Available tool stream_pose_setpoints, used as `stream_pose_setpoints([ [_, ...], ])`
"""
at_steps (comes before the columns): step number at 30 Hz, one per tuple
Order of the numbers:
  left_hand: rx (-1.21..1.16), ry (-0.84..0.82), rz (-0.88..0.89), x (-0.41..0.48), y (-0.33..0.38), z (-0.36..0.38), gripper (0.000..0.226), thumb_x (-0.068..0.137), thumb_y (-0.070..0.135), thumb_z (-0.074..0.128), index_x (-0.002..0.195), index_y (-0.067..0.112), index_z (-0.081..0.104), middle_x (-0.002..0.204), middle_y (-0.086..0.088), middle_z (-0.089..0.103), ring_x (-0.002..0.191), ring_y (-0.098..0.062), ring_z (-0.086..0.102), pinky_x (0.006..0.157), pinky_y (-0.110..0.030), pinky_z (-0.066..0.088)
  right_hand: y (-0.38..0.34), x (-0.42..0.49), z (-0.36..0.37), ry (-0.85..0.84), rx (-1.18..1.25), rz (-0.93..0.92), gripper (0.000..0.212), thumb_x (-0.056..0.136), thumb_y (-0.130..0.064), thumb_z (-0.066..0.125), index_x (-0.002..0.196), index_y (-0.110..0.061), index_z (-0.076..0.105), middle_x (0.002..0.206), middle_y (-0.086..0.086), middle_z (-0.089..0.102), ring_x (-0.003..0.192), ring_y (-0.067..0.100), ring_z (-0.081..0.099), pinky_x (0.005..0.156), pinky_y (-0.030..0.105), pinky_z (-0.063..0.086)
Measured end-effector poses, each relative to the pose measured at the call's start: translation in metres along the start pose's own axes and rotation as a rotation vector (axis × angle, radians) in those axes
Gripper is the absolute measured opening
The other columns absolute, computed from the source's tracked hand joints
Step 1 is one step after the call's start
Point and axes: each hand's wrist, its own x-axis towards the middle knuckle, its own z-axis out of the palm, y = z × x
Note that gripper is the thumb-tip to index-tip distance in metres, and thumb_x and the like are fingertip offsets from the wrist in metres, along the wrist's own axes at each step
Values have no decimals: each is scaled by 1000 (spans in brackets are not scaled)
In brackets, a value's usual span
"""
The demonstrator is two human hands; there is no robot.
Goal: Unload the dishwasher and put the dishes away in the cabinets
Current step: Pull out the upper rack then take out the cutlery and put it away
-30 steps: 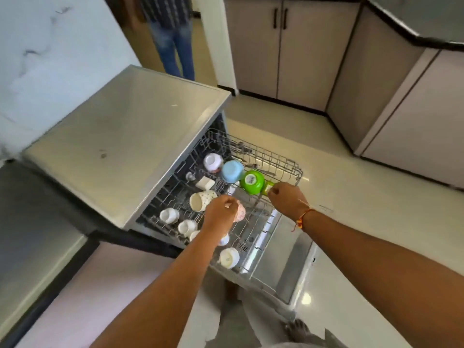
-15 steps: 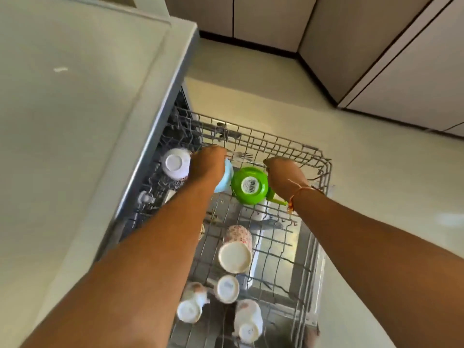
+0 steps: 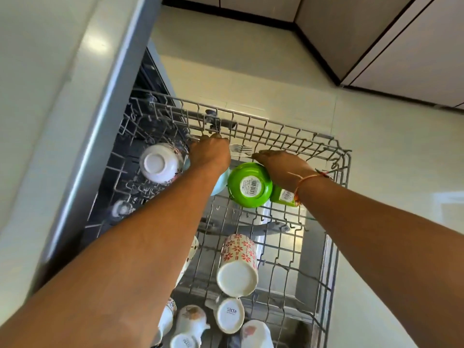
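Pale countertop (image 3: 37,96) fills the left side, and from under its edge the wire rack (image 3: 276,133) stands pulled out and almost full, so I judge that the unloading has hardly begun. Nearest to the counter a white bowl (image 3: 158,163) sits upside down in the rack. Just beside it the left hand (image 3: 211,153) reaches to the far wall of the rack; its fingers are curled under, but what they grip, if anything, is hidden behind the knuckles. A light blue bowl (image 3: 221,185) lies partly under this wrist. Lower in the picture several small cups (image 3: 229,315) and a flowered mug (image 3: 238,264) show their bases to the camera. Between the two hands lies a fork (image 3: 241,148), and just below it a green bowl (image 3: 249,185) shows its labelled bottom. The right hand (image 3: 281,163) is over this bowl's far edge with its fingertips at the fork's tines; I cannot tell if they pinch it or only touch it. A second green piece (image 3: 283,197) sits under the right wrist. At the far right the cabinets (image 3: 401,46) are closed, and nothing seen here has gone into them yet
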Motion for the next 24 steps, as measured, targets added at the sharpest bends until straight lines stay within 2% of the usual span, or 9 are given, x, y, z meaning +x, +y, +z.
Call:
stream_pose_setpoints([
  [3, 18, -53, -50, 3, 4, -3, 35, 92, 10, 48, 122, 19, 64, 127, -11, 62, 115, -33, 57, 91, -41, 45, -1, 2, -2, 72, -49, 4, 43, 101, -21, 42, 144, -27, 44, 137, 7, 55, 119, 36, 57, 95, 46, 51],
  [7, 57, -41, -108, 7, 11, -6, 34, 93, 6, 47, 121, 14, 63, 127, -15, 61, 117, -34, 56, 90, -42, 46, -4, 4, 1, 113, -75, 11, 37, 99, -19, 43, 135, -24, 54, 123, 8, 59, 111, 36, 61, 89, 43, 53],
  [14, 92, 61, -105, 9, 15, 2, 35, 94, 6, 40, 119, 12, 64, 121, -13, 65, 116, -31, 56, 90, -42, 44, -9, 5, 6, 208, -113, 63, 35, 96, -12, 47, 127, -19, 60, 116, 9, 62, 107, 37, 62, 80, 41, 51],
  [18, 89, 93, -100, 8, 15, 4, 31, 94, 8, 43, 112, 15, 66, 111, -11, 68, 107, -30, 60, 89, -41, 42, -12, -1, 9, 219, -112, 109, 32, 95, -10, 47, 123, -16, 60, 115, 10, 62, 104, 39, 63, 73, 41, 49],
  [21, 95, 142, -70, 2, 15, 3, 26, 94, 6, 46, 107, 14, 68, 107, -11, 70, 103, -31, 63, 88, -40, 42, -14, -8, 11, 248, -115, 123, 24, 96, -13, 50, 118, -14, 60, 112, 9, 62, 98, 38, 65, 65, 37, 42],
  [24, 111, 171, -47, -3, 13, 0, 20, 93, 5, 51, 100, 14, 68, 101, -11, 70, 98, -31, 65, 84, -39, 42, -16, -18, 12, 268, -110, 115, 21, 96, -13, 51, 115, -13, 60, 108, 9, 61, 95, 37, 65, 63, 35, 40],
])
